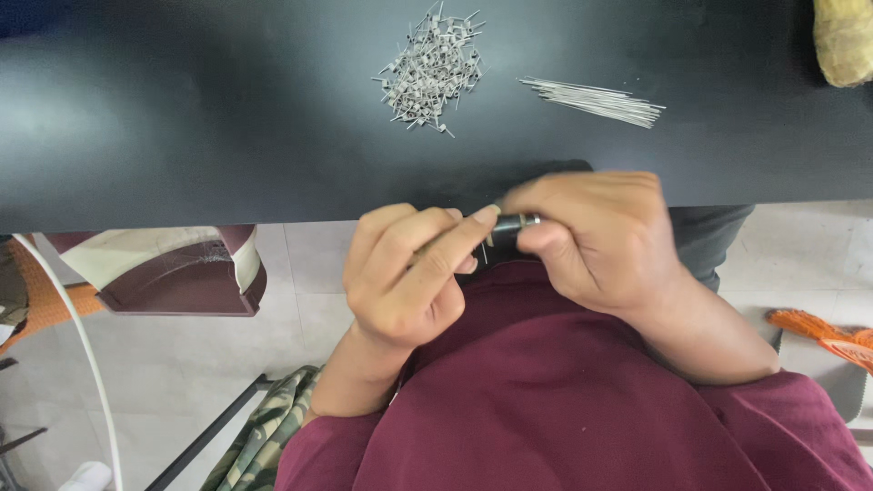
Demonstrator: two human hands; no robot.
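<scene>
My right hand (596,238) is closed around a small dark cylindrical tool with a metal tip (516,224), held just off the near edge of the black table (182,118). My left hand (409,273) pinches at the tool's tip with thumb and forefinger; a thin bit of wire seems to sit there, too small to tell for sure. Both hands hover over my maroon-clad lap. On the table lies a heap of small coiled wire pieces (432,68) and, to its right, a bundle of straight thin wires (596,100).
A yellowish cloth-like object (846,36) sits at the table's far right corner. Below the table edge, a maroon and cream seat (173,268) stands at left, camouflage fabric (264,436) near my left elbow, and an orange broom-like thing (823,335) on the tiled floor at right.
</scene>
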